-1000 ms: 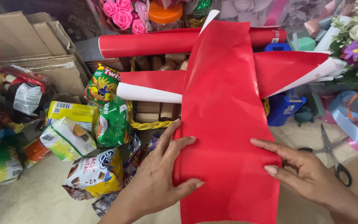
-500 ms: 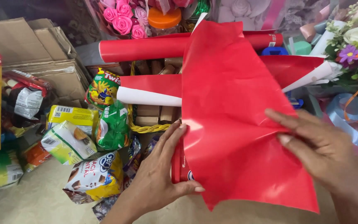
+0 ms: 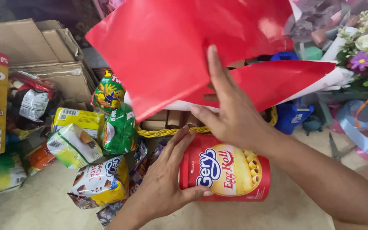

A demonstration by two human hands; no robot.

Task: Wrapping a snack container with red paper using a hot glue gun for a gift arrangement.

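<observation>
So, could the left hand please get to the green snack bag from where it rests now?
Probably yes. The left hand rests on the red can, and the green bag lies close to its left with nothing over it; the red paper hangs higher up.

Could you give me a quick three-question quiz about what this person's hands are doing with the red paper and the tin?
1. True or false: the left hand rests on the red tin lying on its side.
2. What does the right hand lift? A) scissors B) red paper sheet C) a flower
3. What lies on the floor right of the right forearm?

Key:
1. True.
2. B; it is raised off the tin.
3. Scissors, near the blue ribbon.
</observation>
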